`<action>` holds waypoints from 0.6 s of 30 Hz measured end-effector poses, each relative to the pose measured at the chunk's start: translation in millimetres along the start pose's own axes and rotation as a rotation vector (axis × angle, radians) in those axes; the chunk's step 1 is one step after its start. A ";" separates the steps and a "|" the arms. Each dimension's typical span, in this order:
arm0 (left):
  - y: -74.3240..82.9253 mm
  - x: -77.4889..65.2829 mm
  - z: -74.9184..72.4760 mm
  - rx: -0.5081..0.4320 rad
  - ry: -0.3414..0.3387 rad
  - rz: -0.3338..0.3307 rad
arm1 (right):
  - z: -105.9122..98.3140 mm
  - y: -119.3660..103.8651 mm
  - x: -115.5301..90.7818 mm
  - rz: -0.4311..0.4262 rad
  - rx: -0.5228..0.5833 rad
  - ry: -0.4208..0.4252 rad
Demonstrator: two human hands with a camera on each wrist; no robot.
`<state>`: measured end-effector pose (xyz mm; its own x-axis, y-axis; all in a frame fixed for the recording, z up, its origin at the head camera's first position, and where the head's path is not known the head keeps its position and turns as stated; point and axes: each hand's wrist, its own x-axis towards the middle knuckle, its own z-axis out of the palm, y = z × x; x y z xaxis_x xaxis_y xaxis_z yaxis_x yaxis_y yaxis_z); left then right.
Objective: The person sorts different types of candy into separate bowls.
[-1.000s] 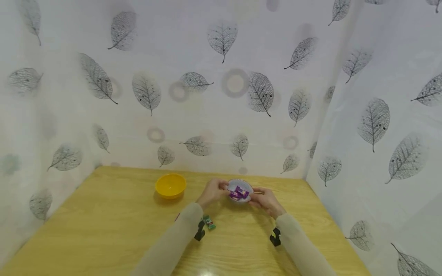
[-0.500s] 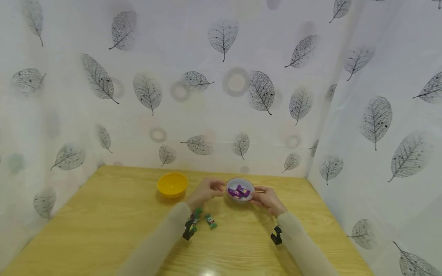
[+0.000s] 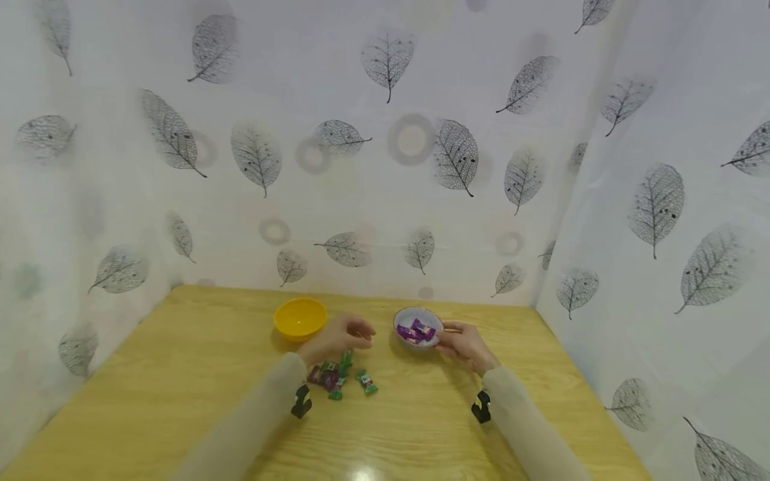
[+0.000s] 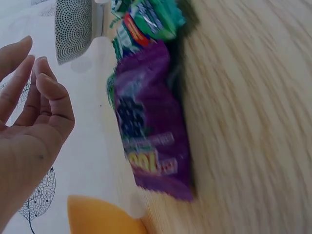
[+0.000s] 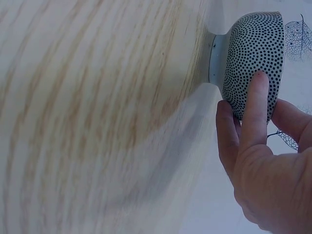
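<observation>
**Some in, some out**

At least 2 purple sweets (image 3: 424, 331) lie inside the dotted bowl (image 5: 256, 53); mixed green and purple sweets (image 3: 328, 378) remain on the table (image 3: 198, 381). The right hand (image 3: 466, 346) grips the bowl's side; the left hand (image 3: 337, 336), fingers loosely bent, holds nothing. The bowl looks pale, black-speckled outside.

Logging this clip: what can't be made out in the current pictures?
Head: how many purple-wrapped candies lie in the dotted bowl; they overlap and look too small.
Left wrist: small print on the nearest purple-wrapped candy, blurred.
Left wrist: the rest of the yellow bowl, cut off by the bottom edge.
Right wrist: the dotted bowl's contents, hidden by its wall.
</observation>
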<state>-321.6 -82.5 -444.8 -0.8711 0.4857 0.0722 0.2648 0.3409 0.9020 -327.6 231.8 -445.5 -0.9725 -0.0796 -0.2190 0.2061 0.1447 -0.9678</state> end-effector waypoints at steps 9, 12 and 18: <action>-16.6 -17.4 -18.7 0.008 -0.048 0.006 | -1.2 -1.2 2.4 0.001 0.002 0.006; -22.2 -24.2 -23.2 0.030 -0.058 0.006 | -1.2 -0.2 2.9 0.000 0.009 0.006; -33.7 -39.5 -30.8 0.097 -0.082 0.018 | -0.2 0.8 2.8 0.002 0.031 -0.015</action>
<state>-308.9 -138.0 -465.0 -0.8300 0.5555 0.0498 0.3227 0.4055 0.8552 -330.2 231.9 -446.8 -0.9704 -0.0942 -0.2226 0.2115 0.1148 -0.9706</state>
